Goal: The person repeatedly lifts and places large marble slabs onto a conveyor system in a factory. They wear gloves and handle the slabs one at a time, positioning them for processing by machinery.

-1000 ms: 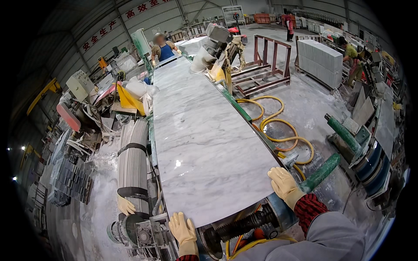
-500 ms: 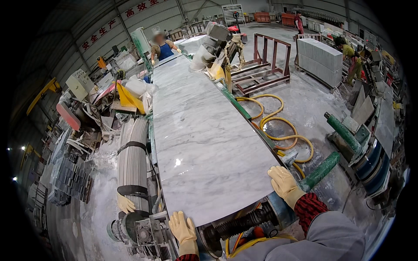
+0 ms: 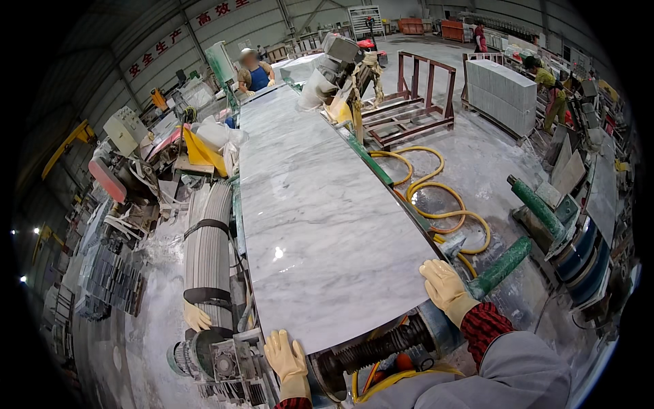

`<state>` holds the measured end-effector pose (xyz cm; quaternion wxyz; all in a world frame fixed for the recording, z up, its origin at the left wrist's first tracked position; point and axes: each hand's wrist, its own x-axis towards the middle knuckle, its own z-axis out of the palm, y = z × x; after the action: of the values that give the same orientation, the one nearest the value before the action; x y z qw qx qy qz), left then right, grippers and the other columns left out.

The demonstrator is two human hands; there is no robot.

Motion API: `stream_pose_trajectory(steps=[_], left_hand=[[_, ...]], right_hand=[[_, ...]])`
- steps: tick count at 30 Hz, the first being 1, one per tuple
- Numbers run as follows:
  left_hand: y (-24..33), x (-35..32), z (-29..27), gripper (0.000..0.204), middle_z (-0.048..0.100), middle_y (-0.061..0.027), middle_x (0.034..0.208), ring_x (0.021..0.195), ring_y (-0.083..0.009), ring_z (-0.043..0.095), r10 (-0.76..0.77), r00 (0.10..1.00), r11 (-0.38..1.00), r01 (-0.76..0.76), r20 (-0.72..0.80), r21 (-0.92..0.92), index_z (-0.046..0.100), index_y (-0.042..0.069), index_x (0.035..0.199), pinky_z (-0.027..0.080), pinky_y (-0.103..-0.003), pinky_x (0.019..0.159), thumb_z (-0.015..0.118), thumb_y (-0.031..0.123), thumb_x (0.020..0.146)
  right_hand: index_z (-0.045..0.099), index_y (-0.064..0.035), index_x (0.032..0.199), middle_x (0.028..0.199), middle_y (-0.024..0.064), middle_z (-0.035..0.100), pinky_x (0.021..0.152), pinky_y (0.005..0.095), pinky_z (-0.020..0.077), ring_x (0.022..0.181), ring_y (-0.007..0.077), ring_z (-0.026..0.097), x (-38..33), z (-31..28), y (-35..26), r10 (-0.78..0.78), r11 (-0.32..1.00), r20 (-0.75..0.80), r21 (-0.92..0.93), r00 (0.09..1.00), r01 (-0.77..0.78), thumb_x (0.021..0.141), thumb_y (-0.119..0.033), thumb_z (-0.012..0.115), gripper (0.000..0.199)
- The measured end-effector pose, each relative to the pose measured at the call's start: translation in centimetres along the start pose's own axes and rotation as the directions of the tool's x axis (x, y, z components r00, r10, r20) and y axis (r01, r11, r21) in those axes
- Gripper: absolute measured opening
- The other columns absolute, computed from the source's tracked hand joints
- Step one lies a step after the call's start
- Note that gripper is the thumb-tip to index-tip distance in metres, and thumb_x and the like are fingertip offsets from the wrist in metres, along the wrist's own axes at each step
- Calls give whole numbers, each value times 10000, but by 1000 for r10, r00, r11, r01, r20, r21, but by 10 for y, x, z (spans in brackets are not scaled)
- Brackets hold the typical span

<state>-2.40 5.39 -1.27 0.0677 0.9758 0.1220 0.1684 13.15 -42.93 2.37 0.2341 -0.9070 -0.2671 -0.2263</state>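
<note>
Slab (image 3: 334, 225), extending forward from between left grip (image 3: 286, 361) and right grip (image 3: 446, 290), with a green rail (image 3: 373, 165) along its side beyond the right grip: probably heavy, stiff and brittle, its gloss suggesting a slippery face; best held by the edges at both near corners, the far end supported too. Co-worker (image 3: 259, 78), at the far end opposite the grips: posture and arms shifted since one second earlier. Grips: unclenched, fingers extended over the near corners; like the slab, almost unmoved from the earlier frame.
</note>
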Motion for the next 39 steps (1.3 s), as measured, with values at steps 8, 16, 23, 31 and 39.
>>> stream_pose_trajectory(steps=[8, 16, 23, 31, 39], left_hand=[[-2, -4, 3, 503, 576, -282, 1521, 1407, -476, 500, 32, 999, 999, -32, -42, 9, 597, 28, 1441, 341, -577, 1224, 690, 254, 1001], [2, -3, -2, 506, 574, -271, 1521, 1405, -461, 502, 19, 1000, 1000, -19, -15, 12, 588, 42, 1446, 340, -578, 1221, 692, 255, 998], [3, -11, 1, 520, 557, -239, 1597, 1504, -457, 464, -84, 995, 995, 80, 47, 63, 575, 98, 1505, 278, -624, 1274, 657, 315, 1039], [5, -13, -6, 514, 532, -236, 1630, 1526, -449, 456, -96, 993, 995, 94, 70, 25, 582, 97, 1513, 284, -614, 1282, 646, 313, 1051], [5, -16, -5, 543, 538, -250, 1621, 1510, -467, 460, -87, 994, 996, 86, 72, 16, 571, 78, 1523, 276, -624, 1276, 624, 348, 1055]], right_hand=[[689, -50, 1303, 1337, 185, 690, 1123, 527, 488, 1267, 417, 623, -7, 5, 3, -15, 999, -36, -45, 999, 13, 930, -120, 703, 380], [687, -57, 1307, 1347, 183, 686, 1134, 528, 485, 1275, 414, 621, -8, 0, -1, -4, 999, -28, -52, 1000, 3, 944, -135, 703, 372], [686, -53, 1298, 1340, 183, 685, 1128, 526, 490, 1269, 413, 622, -12, 0, -1, -3, 998, -35, -56, 999, 1, 939, -121, 706, 366], [687, -47, 1281, 1312, 187, 692, 1102, 534, 503, 1238, 419, 632, -12, -1, -3, -28, 998, -64, -59, 998, 24, 930, -111, 708, 358], [683, -46, 1286, 1314, 190, 688, 1090, 544, 505, 1227, 430, 630, -14, -3, -4, -35, 999, -66, -39, 997, 32, 928, -109, 709, 364]])
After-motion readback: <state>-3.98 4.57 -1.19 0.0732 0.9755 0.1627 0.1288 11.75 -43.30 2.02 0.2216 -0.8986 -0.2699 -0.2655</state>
